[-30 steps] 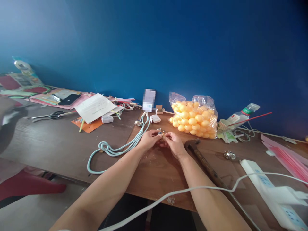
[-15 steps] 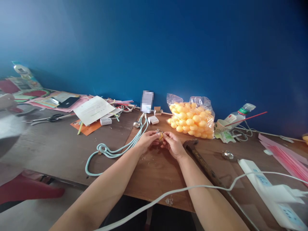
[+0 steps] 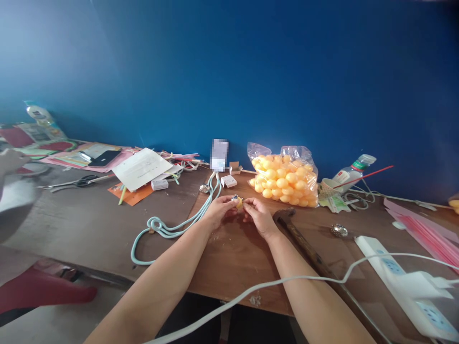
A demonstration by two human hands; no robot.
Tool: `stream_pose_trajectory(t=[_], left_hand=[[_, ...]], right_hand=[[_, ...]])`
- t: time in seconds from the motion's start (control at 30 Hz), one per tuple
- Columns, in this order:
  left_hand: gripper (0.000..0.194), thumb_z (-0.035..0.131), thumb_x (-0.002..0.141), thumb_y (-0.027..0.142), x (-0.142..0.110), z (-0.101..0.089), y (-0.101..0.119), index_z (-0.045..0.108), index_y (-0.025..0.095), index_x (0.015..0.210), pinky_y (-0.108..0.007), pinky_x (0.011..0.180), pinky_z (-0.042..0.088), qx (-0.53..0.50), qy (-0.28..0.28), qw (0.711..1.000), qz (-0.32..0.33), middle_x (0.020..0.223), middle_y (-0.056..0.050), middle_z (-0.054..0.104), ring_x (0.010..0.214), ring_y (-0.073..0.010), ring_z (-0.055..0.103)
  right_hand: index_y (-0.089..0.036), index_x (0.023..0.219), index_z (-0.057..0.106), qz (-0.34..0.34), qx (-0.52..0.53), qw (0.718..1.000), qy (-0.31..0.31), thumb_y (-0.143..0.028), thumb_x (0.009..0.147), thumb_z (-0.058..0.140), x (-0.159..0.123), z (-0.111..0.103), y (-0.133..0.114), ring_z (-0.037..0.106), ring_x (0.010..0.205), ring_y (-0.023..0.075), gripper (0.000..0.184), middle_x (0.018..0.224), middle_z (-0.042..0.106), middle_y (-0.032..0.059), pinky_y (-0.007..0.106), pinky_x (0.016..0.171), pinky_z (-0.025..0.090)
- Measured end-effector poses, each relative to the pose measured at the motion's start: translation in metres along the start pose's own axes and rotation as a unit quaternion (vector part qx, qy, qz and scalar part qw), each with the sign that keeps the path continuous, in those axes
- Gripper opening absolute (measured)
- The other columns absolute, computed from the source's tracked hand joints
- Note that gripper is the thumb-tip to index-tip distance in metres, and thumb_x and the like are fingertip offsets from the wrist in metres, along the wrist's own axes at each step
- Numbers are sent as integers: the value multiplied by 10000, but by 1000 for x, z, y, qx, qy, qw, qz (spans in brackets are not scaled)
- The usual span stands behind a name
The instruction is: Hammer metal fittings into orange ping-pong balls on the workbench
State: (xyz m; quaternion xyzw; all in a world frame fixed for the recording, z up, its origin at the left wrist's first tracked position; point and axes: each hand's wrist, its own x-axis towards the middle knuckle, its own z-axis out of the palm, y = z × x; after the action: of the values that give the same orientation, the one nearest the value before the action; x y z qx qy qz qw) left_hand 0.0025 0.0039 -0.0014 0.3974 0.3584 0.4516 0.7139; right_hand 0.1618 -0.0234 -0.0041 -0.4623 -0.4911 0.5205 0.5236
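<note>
Near the middle of the table, my left hand (image 3: 221,209) pinches a small yellow object (image 3: 239,203) that has dark and shiny bits along its top. Its exact kind is too small to make out. Close on its right side, my right hand (image 3: 258,216) has thumb and forefinger pressed together; what lies between those fingertips is hidden. Beyond the hands stands a clear bag of yellow balls (image 3: 283,184). A light blue cord (image 3: 168,227) lies looped left of my left hand, and a hammer (image 3: 297,234) rests beside my right forearm.
A white cable (image 3: 258,285) crosses over my forearms to a power strip (image 3: 401,286) at right. Scissors (image 3: 81,181), paper (image 3: 141,168) and small white boxes (image 3: 228,181) lie around. A bottle (image 3: 353,173) leans behind. Another person's blurred hand (image 3: 12,160) is at the left edge.
The view has shifted slightly. The yellow object shows a little more between my fingers, and my right fingertips sit slightly farther from it. At far left the other person's blurred arm has moved.
</note>
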Motion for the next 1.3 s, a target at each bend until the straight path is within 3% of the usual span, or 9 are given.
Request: stream_pose_trajectory(t=[0.3,0.4,0.6,0.7,0.8,0.9,1.1,1.2,1.3], left_hand=[[166,670,826,259,6,-3,1,629,105,875,-235,620,553,-113,34,992,-37,762,-64,665,589,-97,622],[136,614,863,226,7,-5,1,625,91,872,-217,586,542,-131,41,989,-47,722,-60,651,570,-95,617],[190,586,884,279,7,-5,2,613,99,828,-204,543,530,-162,52,983,-69,653,-45,624,536,-93,598],[192,596,878,277,8,-3,2,616,97,812,-208,562,541,-160,41,983,-77,656,-51,629,550,-95,604],[168,599,874,257,7,-1,1,624,97,828,-210,568,543,-144,34,986,-78,700,-65,650,559,-95,608],[145,603,868,241,5,0,2,625,99,848,-225,572,550,-136,38,988,-70,728,-71,659,569,-105,619],[118,591,866,194,3,4,2,634,84,863,-265,629,569,-126,33,990,-60,746,-86,666,584,-120,634],[113,605,855,183,2,5,2,637,80,884,-267,634,566,-112,21,992,-49,763,-95,671,595,-128,645],[107,631,838,178,0,6,2,631,83,885,-274,620,562,-106,22,993,-49,771,-99,673,575,-128,642]], right_hand=[[-201,829,600,-93,-76,973,199,-492,690,695,7,-19,-25,536,529,123,336,734,636,11,278,496,486],[-186,895,597,-64,-230,949,204,-438,739,646,1,-40,-41,625,693,176,300,823,654,48,309,607,529],[-165,1084,607,34,-655,740,149,-399,811,602,-54,-98,-34,591,1055,282,359,1105,628,157,376,871,446],[-162,1050,608,86,-720,675,137,-425,879,503,-81,-108,-20,607,980,306,331,1040,616,168,379,774,446],[-136,986,605,64,-746,647,142,-340,908,462,-90,-104,-14,607,932,294,261,1009,606,178,363,739,430],[-122,864,605,46,-704,696,134,-291,888,501,-87,-94,-20,601,891,267,200,933,617,167,348,750,425],[-149,948,631,69,-259,956,122,-463,888,465,-92,-43,-55,552,663,168,360,791,583,68,267,519,418],[-146,970,647,51,-124,988,77,-514,823,573,-96,-11,-72,526,654,138,404,811,564,55,235,487,404],[-139,954,649,30,-119,991,59,-522,803,607,-94,10,-77,512,633,122,414,791,561,46,225,475,406]])
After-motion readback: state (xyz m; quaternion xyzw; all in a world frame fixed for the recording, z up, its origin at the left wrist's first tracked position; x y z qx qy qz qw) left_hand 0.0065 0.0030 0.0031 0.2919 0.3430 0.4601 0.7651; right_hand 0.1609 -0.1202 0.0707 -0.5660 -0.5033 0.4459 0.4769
